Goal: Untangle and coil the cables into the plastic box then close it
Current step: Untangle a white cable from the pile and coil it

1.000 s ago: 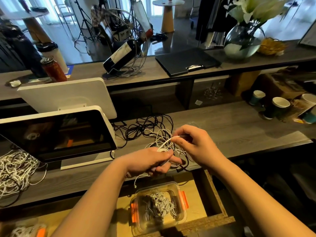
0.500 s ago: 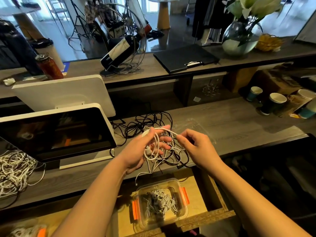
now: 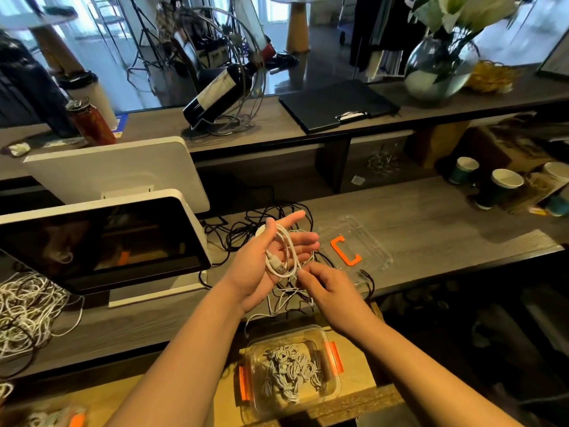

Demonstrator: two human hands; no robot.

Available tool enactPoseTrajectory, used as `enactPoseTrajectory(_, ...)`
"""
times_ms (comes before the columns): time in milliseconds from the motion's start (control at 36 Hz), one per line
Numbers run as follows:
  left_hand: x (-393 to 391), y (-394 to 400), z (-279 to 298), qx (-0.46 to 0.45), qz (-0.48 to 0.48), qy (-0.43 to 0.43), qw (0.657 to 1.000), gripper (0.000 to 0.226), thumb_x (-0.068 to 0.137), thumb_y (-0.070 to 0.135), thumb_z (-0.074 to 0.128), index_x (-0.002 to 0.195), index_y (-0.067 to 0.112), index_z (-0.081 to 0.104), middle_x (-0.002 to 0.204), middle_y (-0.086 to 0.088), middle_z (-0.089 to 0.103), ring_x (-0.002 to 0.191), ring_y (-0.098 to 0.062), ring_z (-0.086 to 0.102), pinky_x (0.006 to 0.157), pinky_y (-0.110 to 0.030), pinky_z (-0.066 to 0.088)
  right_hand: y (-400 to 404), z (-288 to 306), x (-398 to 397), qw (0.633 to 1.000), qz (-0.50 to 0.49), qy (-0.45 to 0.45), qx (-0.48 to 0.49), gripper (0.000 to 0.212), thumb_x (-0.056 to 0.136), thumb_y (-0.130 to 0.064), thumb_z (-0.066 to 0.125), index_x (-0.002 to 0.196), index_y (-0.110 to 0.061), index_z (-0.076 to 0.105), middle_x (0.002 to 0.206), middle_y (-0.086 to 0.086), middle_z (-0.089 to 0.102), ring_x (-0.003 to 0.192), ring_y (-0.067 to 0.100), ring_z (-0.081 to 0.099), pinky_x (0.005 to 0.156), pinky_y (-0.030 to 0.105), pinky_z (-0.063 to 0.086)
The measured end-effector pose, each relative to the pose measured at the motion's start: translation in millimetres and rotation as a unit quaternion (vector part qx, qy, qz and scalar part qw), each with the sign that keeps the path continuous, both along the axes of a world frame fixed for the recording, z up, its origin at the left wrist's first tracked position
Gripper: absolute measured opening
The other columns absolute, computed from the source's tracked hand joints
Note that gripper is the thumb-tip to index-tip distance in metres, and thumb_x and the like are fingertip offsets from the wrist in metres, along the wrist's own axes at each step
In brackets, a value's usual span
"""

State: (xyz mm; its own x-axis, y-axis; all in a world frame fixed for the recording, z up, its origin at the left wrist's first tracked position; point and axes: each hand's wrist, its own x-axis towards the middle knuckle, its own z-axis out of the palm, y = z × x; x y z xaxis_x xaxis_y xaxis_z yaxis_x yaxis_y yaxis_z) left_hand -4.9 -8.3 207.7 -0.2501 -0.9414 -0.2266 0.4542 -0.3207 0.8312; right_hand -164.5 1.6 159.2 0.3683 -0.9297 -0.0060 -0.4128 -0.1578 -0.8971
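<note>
— What about the plastic box (image 3: 334, 389)?
— Sits near, on the lower wooden shelf (image 3: 360, 359), below the table edge. Open on top, orange clips on its left and right sides. Holds a heap of coiled white cables (image 3: 289, 372).

— And its lid (image 3: 366, 241)?
— Lies flat on the table (image 3: 431, 217), right of the hands, clear with an orange clip. Well apart from the box.

— Other containers?
— Paper cups (image 3: 498, 188) stand far right on the table; contents cannot be told. Glass vase (image 3: 437, 72) with flowers on the far upper shelf, near a wine bottle (image 3: 218, 94) leaning in a wire rack.

— Left hand (image 3: 264, 263)?
— Held palm up above the table, fingers spread and mostly straight. White cable (image 3: 284, 254) looped across the palm and round the fingers, plug end lying near the heel of the hand.

— Right hand (image 3: 329, 291)?
— Just right of and nearer than the left, back facing up, fingers curled, fingertips pinching the white cable at the low edge of the loop.

— Rest of the cables?
— Tangle of black cables (image 3: 255, 226) on the table behind and under the hands, beside the screen (image 3: 101, 241). Another pile of white cords (image 3: 24, 309) far left.
</note>
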Motion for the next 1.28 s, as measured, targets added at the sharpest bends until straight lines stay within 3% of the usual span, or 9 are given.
enactPoseTrajectory(194,-4,-11,-8,0.072,0.072,0.111,0.989,0.049,0.109,0.042,0.026,0.133,0.014,0.060,0.085,-0.007,0.068,0.078,-0.018,0.067,0.083,-0.034,0.052,2,0,3,1.000,-0.009,0.021,0.000,0.028,0.103,-0.029,0.050,0.075,-0.031,0.056,0.065,-0.005,0.055,0.061,0.009,0.050,0.061,0.032,0.041)
enactPoseTrajectory(417,6,-23,-20,0.097,0.150,0.123,0.976,0.050,0.107,0.046,0.029,0.114,0.008,0.061,0.059,0.003,0.031,0.047,-0.009,0.027,0.044,-0.023,0.029,11,-8,13,0.998,0.020,0.063,0.003,0.027,0.102,-0.034,0.051,0.085,-0.018,0.063,0.069,0.003,0.060,0.066,0.017,0.054,0.062,0.035,0.041)
enactPoseTrajectory(722,2,-26,-27,0.013,0.219,-0.095,0.971,0.055,0.105,0.053,0.030,0.111,0.011,0.064,0.058,0.006,0.031,0.049,-0.007,0.027,0.046,-0.022,0.025,12,8,33,0.980,0.092,0.147,-0.099,0.033,0.102,-0.038,0.048,0.080,-0.015,0.057,0.065,-0.001,0.055,0.062,0.017,0.049,0.061,0.037,0.039)
enactPoseTrajectory(833,4,-30,-23,-0.028,0.241,-0.188,0.952,0.054,0.106,0.052,0.028,0.111,0.013,0.065,0.059,0.006,0.032,0.050,-0.006,0.028,0.049,-0.022,0.025,11,19,39,0.977,0.130,0.131,-0.111,0.035,0.097,-0.042,0.041,0.074,-0.018,0.051,0.064,-0.006,0.046,0.070,0.014,0.048,0.094,0.032,0.045)
enactPoseTrajectory(944,5,-32,-26,-0.064,0.200,-0.342,0.916,0.053,0.104,0.056,0.028,0.103,0.023,0.069,0.061,0.008,0.036,0.051,-0.004,0.033,0.049,-0.020,0.030,6,26,40,0.978,0.140,0.112,-0.107,0.016,0.100,-0.027,0.047,0.084,-0.027,0.049,0.071,-0.005,0.056,0.066,0.013,0.053,0.062,0.031,0.041)
enactPoseTrajectory(1056,12,-32,-25,-0.022,0.041,-0.383,0.923,0.068,0.099,0.066,0.031,0.098,0.013,0.074,0.065,-0.007,0.058,0.062,-0.011,0.054,0.071,-0.035,0.050,-7,28,35,0.980,0.115,0.091,-0.136,0.014,0.101,-0.028,0.044,0.095,-0.022,0.056,0.081,-0.007,0.059,0.072,0.010,0.056,0.066,0.032,0.045)
enactPoseTrajectory(1139,17,-27,-24,0.038,-0.063,-0.393,0.917,0.097,0.077,0.095,0.023,0.089,0.012,0.072,0.097,-0.022,0.071,0.088,-0.020,0.065,0.094,-0.048,0.052,-16,30,31,0.981,0.098,0.087,-0.146,0.014,0.102,-0.030,0.049,0.104,-0.020,0.059,0.097,-0.005,0.066,0.086,0.011,0.064,0.077,0.039,0.054)
enactPoseTrajectory(1222,16,-20,-20,0.076,-0.107,-0.343,0.930,0.083,0.086,0.086,0.015,0.058,0.021,0.060,0.057,-0.008,0.057,0.061,-0.011,0.052,0.063,-0.025,0.044,-24,31,27,0.975,0.084,0.093,-0.182,0.011,0.099,-0.031,0.055,0.099,-0.021,0.061,0.092,-0.010,0.064,0.084,0.010,0.063,0.076,0.037,0.054)
enactPoseTrajectory(1278,16,-17,-18,0.095,-0.149,-0.296,0.939,0.081,0.085,0.086,0.013,0.067,0.019,0.055,0.055,0.003,0.047,0.048,-0.008,0.038,0.047,-0.018,0.029,-28,33,23,0.973,0.055,0.085,-0.208,0.019,0.093,-0.040,0.059,0.091,-0.022,0.061,0.083,-0.012,0.058,0.076,0.009,0.058,0.068,0.031,0.050)
